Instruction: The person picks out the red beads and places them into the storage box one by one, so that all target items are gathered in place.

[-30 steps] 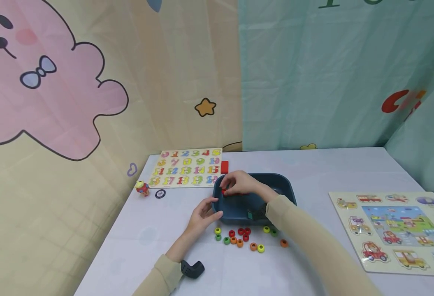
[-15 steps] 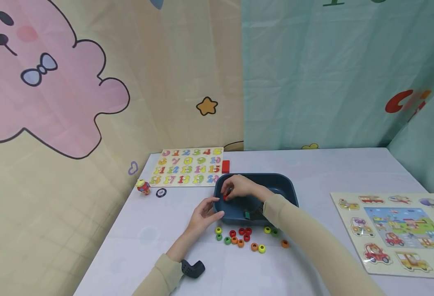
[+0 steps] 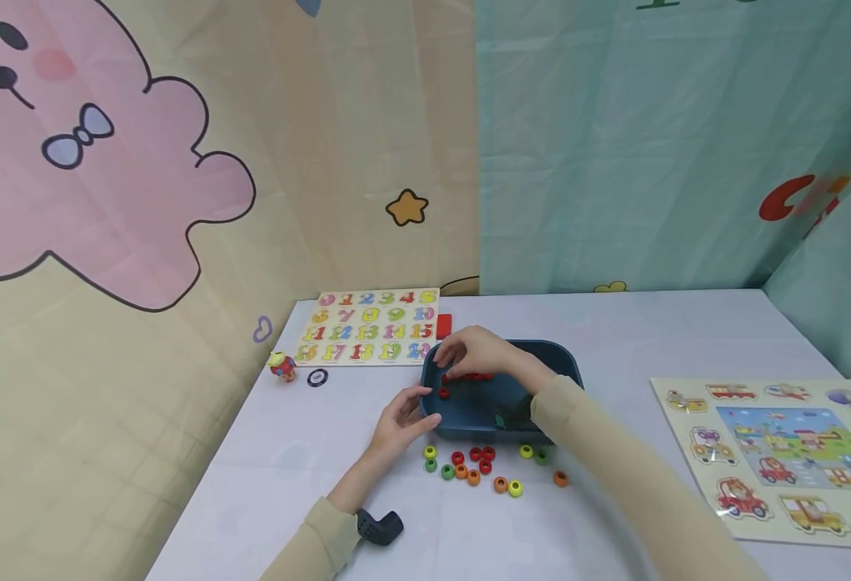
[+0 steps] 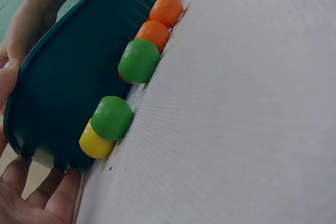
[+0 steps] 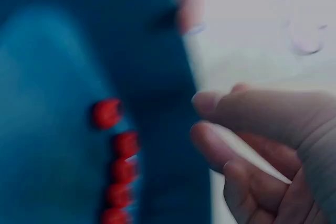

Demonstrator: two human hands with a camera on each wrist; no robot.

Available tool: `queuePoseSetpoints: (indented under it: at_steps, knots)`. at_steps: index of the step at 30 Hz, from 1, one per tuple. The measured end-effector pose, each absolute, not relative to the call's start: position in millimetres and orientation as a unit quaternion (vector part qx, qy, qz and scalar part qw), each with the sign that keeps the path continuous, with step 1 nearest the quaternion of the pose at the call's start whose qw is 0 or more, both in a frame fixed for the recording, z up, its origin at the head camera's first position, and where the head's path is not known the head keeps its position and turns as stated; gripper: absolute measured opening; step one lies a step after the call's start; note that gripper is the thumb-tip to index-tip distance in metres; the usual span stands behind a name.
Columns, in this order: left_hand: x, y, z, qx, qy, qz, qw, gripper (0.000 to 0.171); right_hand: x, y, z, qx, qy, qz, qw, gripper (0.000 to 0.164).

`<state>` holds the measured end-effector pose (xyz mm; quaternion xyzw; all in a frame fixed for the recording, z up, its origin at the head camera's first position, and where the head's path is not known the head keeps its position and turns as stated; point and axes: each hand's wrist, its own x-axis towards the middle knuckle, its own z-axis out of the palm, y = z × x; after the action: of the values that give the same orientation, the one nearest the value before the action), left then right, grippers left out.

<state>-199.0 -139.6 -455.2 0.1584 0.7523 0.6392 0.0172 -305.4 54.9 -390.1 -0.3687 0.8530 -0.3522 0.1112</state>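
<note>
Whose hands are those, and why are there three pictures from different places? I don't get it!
There's no machine doing the work: a person is using two bare hands. One picture is taken from the head, looking forward and down. The other two are taken from the wrists, one each. The left hand touches the edge of a dark blue rectangular tray. The right hand is over it, near small round red beads, and seems to hold nothing. Loose red, orange, yellow and green beads lie on the white table, with a cream number board and a cream picture board.
</note>
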Motion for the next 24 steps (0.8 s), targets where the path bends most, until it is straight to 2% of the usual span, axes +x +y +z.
queuePoseSetpoints:
  at_steps: [5, 10, 15, 24]
  knots:
    - [-198.5, -139.1, -453.9, 0.150, 0.754, 0.639, 0.019, 0.049, -278.9, 77.6, -365.0, -0.381, 0.841, -0.375, 0.081, 0.026]
    - [-199.0, -139.8, -454.3, 0.148, 0.751, 0.643, 0.021, 0.051, -243.8, 98.8, -362.4, -0.383, 0.831, -0.399, 0.064, 0.023]
    - [-200.4, -141.5, -457.2, 0.158, 0.750, 0.642, 0.013, 0.051, -211.4, 111.4, -377.7, -0.395, 0.822, -0.408, 0.043, 0.020]
    - [-200.6, -141.4, -457.0, 0.157, 0.748, 0.644, 0.015, 0.053, -169.6, 113.2, -424.3, -0.356, 0.837, -0.413, 0.050, 0.020]
